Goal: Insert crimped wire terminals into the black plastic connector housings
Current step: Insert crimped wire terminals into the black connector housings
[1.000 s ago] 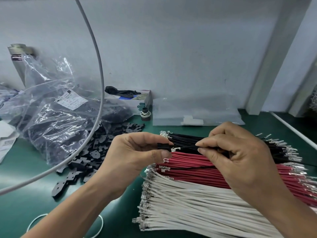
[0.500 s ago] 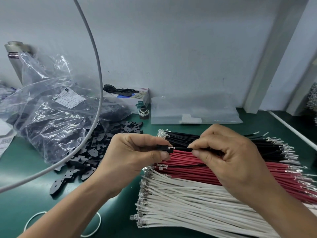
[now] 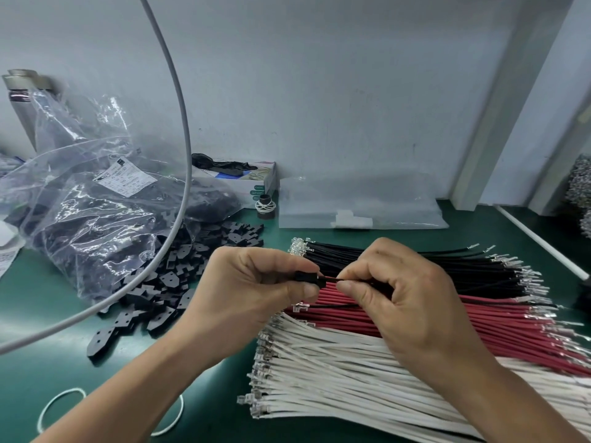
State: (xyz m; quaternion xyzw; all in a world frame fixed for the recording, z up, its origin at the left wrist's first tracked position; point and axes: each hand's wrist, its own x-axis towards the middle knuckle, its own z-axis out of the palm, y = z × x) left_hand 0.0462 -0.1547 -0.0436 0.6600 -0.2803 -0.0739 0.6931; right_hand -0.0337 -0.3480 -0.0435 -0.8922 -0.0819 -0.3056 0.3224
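My left hand (image 3: 252, 292) pinches a small black connector housing (image 3: 308, 279) between thumb and forefinger. My right hand (image 3: 403, 302) pinches a black wire (image 3: 334, 279) whose end sits in the housing; no bare terminal shows between them. Under the hands lie three bundles of crimped wires: black wires (image 3: 447, 266) at the back, red wires (image 3: 479, 327) in the middle, white wires (image 3: 335, 372) nearest me. A pile of loose black housings (image 3: 166, 282) lies on the green mat to the left.
A clear plastic bag of black housings (image 3: 96, 219) lies at the left. A grey cable (image 3: 179, 123) arcs in front of it. A small box (image 3: 249, 180) and a flat plastic bag (image 3: 361, 206) stand by the wall. A white rubber band (image 3: 57, 404) lies near the front.
The bare metal terminal seen between the two hands has gone into the housing as my right hand pushed the wire leftward. The hands are now closer together.
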